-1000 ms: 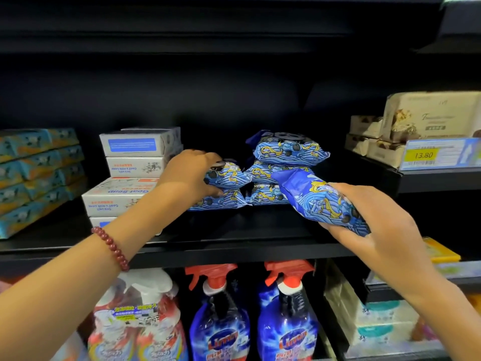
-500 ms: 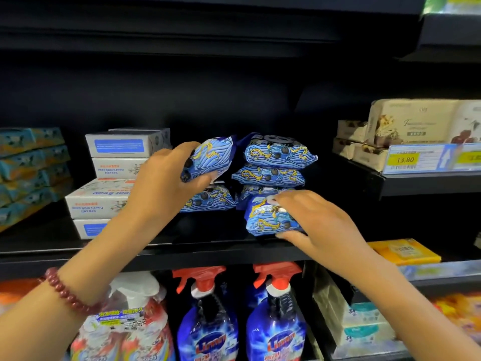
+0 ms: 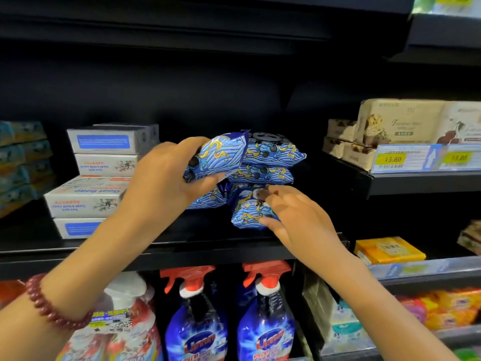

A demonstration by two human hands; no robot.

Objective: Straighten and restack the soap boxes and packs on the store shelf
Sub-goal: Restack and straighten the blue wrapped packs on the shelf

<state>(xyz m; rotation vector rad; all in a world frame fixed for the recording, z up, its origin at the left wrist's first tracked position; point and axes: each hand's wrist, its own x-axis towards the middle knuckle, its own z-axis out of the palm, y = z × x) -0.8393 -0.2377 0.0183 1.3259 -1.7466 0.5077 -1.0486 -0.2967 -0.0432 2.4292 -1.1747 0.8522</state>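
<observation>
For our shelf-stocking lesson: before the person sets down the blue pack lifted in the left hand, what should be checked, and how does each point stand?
1. Left hand grips lifted pack: ok.
2. Right hand holds front pack on the shelf: ok.
3. Lower pack beneath lies flat: cannot tell, mostly hidden.
4. Rear stack squared: not ok, top pack overhangs.
5. White soap boxes aligned: not ok, staggered.
</observation>
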